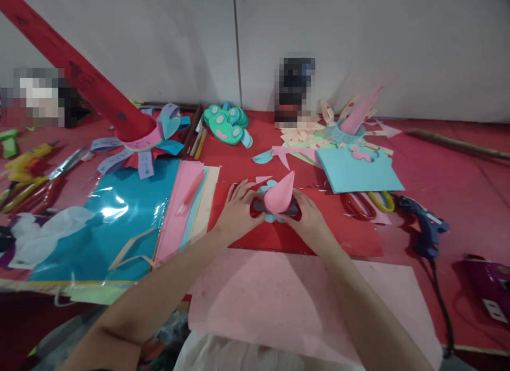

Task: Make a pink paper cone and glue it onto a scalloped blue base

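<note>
A pink paper cone (280, 194) stands with its tip leaning up and to the right, in the middle of the red table. Under it shows a light blue paper base (270, 218) with a scalloped edge. My left hand (239, 205) curls its thumb and fingers around the left side of the base. From the right, my right hand (309, 214) grips the other side in the same way. Dark grey patches show between the fingers and the cone; I cannot tell whether they are part of the piece. The fingertips are partly hidden.
Right: light blue paper sheets (360, 171), scissors (360, 206), a blue glue gun (428, 227) with a cord. Left: a teal plastic-covered sheet (131, 217), a yellow glue gun (27, 161), a tall red cone (91, 84). Green frog-face cutouts (227, 124) lie behind. Pink paper (263, 296) lies nearest me.
</note>
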Motion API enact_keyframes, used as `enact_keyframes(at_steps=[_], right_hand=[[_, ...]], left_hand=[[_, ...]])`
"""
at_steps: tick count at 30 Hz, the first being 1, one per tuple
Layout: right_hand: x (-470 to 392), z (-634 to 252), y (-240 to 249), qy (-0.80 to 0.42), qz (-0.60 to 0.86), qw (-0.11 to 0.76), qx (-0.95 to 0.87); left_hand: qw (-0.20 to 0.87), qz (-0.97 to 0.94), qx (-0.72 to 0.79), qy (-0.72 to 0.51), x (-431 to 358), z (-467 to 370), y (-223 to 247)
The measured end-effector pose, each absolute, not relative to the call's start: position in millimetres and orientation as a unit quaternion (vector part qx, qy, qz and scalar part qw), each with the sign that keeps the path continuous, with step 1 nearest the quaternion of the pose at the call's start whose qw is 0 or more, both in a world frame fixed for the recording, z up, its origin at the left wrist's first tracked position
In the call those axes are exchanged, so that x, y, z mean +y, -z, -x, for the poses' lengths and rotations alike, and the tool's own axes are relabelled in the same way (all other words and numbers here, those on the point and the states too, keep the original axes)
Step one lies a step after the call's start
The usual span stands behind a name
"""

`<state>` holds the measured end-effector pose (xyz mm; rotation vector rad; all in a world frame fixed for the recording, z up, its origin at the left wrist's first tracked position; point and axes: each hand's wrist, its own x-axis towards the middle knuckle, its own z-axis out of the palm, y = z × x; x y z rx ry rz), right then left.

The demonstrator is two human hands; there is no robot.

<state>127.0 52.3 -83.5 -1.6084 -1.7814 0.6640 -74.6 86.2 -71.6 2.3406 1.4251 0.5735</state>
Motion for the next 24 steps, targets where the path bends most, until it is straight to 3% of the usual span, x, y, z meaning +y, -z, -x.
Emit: enact_keyframes(at_steps=[8,16,24], right_hand=[[51,-126,77,-0.263,0.611,0.324,-0.673],[51,-133,75,-0.251,0.609,0.320,-0.681],[52,-137,81,-0.233,0.600,0.353,-0.679]], left_hand=[[0.187,-0.814,0.506,-0.216,88,75,71],[0.197,-0.791,0.456,-0.358,86,77,65],[0.192,-0.864,0.383,-0.266,84,74,67]])
